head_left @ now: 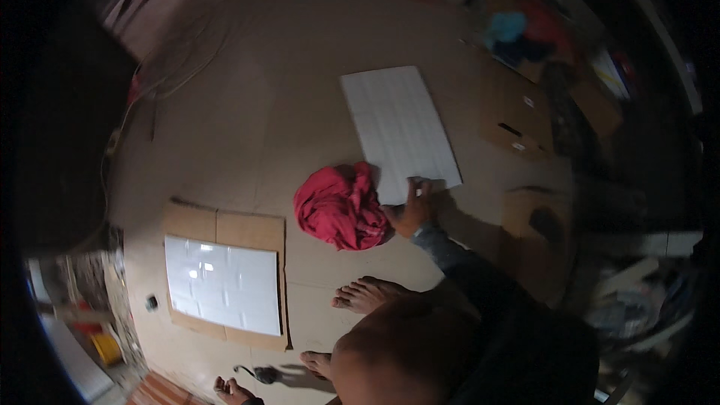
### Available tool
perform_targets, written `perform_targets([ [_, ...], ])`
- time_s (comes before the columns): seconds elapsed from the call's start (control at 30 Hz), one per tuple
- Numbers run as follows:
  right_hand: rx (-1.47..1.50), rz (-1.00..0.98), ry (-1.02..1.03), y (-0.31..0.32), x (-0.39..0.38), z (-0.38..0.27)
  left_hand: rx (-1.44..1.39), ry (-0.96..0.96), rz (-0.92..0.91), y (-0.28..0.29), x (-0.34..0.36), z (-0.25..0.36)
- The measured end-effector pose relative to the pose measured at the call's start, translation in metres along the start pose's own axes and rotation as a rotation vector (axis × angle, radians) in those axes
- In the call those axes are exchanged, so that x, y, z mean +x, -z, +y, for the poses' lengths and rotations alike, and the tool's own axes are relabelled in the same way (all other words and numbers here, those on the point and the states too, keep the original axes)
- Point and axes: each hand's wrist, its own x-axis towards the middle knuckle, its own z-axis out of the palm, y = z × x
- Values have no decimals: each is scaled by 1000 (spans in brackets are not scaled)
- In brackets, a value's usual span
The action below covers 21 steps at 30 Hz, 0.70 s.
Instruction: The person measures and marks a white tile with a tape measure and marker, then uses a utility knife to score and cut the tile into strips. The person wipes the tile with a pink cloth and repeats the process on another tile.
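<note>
My right hand (414, 210) is at the near edge of a pale ribbed rectangular panel, perhaps a tile (401, 124), with thumb and fingers closed on that edge. A crumpled pinkish-red cloth (337, 210) lies just left of this hand, against the panel. My left hand (234, 391) is low in the view, partly cut off by the lower edge, with its fingers loosely bent and apart and nothing seen in them. Near it on the floor stands a small dark object with a curved hook-like part (262, 373). A glossy white tile (223, 285) lies on flat brown cardboard (225, 226) at the left.
My bare feet (367, 294) are on the beige floor (300, 105). Cardboard boxes (517, 116) and piled cloths (517, 30) line the right side. A cable (199, 67) runs along the far left. A small dark item (151, 302) sits beside the cardboard. Clutter with a yellow container (106, 348) fills the lower left.
</note>
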Motion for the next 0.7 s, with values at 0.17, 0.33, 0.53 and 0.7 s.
perform_targets([
  [0.17,210,326,-181,-40,-36,16,19,-346,-369,-76,34,157],
  [0.33,1113,-34,-871,-41,-17,58,319,-584,-874,-140,-7,286],
  [0.53,1138,-99,-973,-32,-19,30,350,-990,-1371,-239,-77,351],
  [0.7,1506,-387,-970,-35,4,11,-127,-944,-1357,-378,-158,389],
])
